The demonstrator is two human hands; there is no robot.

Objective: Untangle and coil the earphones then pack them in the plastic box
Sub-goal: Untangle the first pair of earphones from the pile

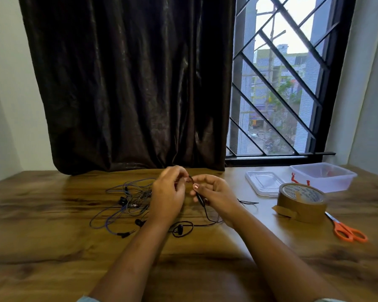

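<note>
A black earphone cable (200,199) runs between both hands above the wooden table (52,247). My left hand (169,192) pinches its upper end and my right hand (214,192) grips the inline piece lower down. The rest of that cable loops on the table, with an earbud (180,229) below my wrists. A tangle of blue and black earphones (127,203) lies to the left of my left hand. The clear plastic box (323,176) stands open at the far right, its lid (263,182) lying flat beside it.
A roll of brown packing tape (301,202) stands right of my right hand, in front of the lid. Orange-handled scissors (347,231) lie near the right edge. A dark curtain (129,83) and a barred window (282,83) back the table.
</note>
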